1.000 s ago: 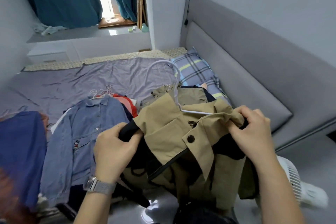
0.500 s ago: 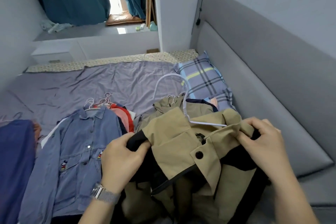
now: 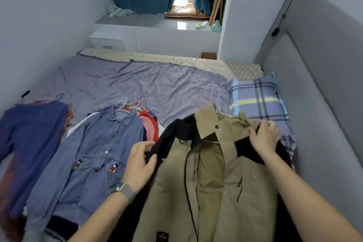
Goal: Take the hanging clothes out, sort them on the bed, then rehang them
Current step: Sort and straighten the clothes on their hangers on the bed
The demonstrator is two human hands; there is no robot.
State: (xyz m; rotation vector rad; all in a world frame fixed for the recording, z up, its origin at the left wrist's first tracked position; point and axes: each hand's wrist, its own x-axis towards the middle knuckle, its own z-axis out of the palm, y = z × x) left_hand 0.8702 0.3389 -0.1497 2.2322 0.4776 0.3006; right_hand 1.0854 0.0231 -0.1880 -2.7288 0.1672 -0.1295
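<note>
- A tan jacket (image 3: 214,179) with black lining is spread front-up on the bed (image 3: 137,80), at its near right side, beside the plaid pillow (image 3: 255,100).
- Its right shoulder fabric is pinched by the right hand (image 3: 264,136), fingers curled round a bunched fold.
- The black edge of its left shoulder is gripped between thumb and fingers of the left hand (image 3: 140,163) (a grey-strapped watch (image 3: 122,188) is worn on that wrist).
- A white hanger (image 3: 220,110) is seen at the jacket's collar.
- A denim shirt (image 3: 92,155) is laid to the left, on top of red and pink clothes (image 3: 151,124), hangers bunched at the collars.
- A dark blue garment (image 3: 29,143) is laid furthest left.
</note>
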